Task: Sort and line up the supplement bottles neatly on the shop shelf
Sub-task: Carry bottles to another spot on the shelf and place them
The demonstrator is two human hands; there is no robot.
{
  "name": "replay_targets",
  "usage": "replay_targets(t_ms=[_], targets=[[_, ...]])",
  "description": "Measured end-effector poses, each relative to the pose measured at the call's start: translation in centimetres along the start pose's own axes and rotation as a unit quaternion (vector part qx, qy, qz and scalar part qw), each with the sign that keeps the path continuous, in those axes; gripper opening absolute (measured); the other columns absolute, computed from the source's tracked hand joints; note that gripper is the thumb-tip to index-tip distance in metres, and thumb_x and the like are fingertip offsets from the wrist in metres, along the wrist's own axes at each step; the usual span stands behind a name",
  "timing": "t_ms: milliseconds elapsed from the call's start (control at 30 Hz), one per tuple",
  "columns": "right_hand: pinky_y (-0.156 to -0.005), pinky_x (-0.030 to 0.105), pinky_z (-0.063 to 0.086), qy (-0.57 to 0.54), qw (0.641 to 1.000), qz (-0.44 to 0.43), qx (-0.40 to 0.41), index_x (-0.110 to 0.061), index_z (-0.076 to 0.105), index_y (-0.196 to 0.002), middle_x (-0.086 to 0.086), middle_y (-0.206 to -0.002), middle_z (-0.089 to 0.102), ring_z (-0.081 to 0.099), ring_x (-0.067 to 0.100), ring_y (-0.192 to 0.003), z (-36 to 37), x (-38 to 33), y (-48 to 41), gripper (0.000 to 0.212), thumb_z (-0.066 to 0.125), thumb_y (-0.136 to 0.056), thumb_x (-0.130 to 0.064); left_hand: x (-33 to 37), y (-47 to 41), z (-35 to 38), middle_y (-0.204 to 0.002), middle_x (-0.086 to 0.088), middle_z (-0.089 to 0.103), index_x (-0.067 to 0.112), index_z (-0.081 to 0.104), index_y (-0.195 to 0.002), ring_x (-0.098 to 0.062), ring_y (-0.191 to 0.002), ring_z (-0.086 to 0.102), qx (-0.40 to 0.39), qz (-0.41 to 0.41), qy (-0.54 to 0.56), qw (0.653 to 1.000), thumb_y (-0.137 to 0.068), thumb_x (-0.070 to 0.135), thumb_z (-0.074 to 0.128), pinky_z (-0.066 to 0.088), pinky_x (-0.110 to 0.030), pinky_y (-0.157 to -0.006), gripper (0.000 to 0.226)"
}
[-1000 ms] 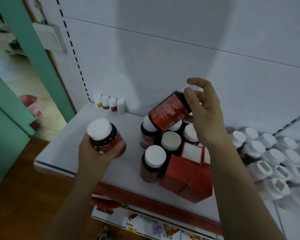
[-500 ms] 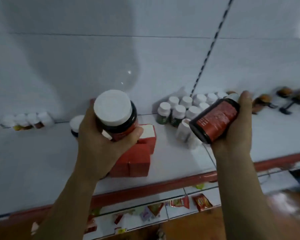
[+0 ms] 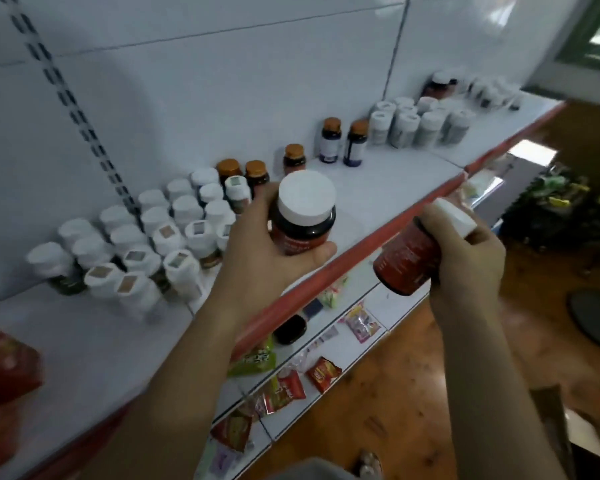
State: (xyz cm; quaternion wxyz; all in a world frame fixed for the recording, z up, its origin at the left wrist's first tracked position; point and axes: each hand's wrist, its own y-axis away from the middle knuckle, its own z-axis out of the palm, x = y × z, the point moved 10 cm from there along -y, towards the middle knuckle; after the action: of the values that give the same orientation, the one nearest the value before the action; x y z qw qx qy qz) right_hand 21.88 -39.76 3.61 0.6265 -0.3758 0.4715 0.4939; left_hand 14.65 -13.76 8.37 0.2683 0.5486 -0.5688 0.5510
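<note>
A dark round bottle with a white cap and red label is held upright in the left hand, fingers and thumb wrapped round its body, above the front edge of the white shop shelf with a red front strip. A second red-labelled dark bottle is gripped in the right hand, tilted, just beyond that front edge over the white lower shelf. Rows of white-capped bottles are grouped toward the rear edge, with amber-capped dark bottles beside them. Red cardboard boxes are seen near the front edge, far left.
</note>
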Motion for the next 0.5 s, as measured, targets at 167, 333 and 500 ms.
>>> replay_targets(t_ms=[167,333,500], targets=[[-0.076,0.035,0.057,0.055,0.997,-0.044,0.029,-0.017,0.076,-0.103,-0.002,-0.093,0.075,0.070,0.018,-0.089,-9.9,-3.5,-9.1,0.030,0.086,-0.076,-0.024,0.7,-7.1,14.4,-0.122,0.023,0.066,0.038,0.055,-0.126,0.006,-0.117,0.060,-0.049,0.000,0.019,0.999,-0.073,0.024,0.092,0.050,-0.016,-0.096,0.066],[-0.075,0.031,0.058,0.102,0.992,-0.061,0.036,-0.025,0.076,-0.094,-0.010,-0.087,0.075,0.070,0.011,-0.087,-15.8,-5.4,-17.4,0.019,0.087,-0.078,-0.021,0.3,-12.7,24.6,-0.114,0.025,0.069,0.039,0.056,-0.120,0.005,-0.110,0.064,-0.083,-0.014,0.036,0.996,-0.074,0.023,0.091,0.053,-0.018,-0.089,0.060],[-0.070,0.024,0.055,0.145,0.986,-0.069,0.050,-0.030,0.074,-0.089,-0.012,-0.083,0.073,0.067,0.004,-0.080,-18.4,-4.3,-26.5,0.019,0.087,-0.077,-0.024,-1.4,-19.4,30.5,-0.114,0.026,0.068,0.035,0.055,-0.123,0.002,-0.110,0.065,-0.071,-0.020,0.043,0.996,-0.075,0.046,0.086,0.050,-0.014,-0.089,0.058]])
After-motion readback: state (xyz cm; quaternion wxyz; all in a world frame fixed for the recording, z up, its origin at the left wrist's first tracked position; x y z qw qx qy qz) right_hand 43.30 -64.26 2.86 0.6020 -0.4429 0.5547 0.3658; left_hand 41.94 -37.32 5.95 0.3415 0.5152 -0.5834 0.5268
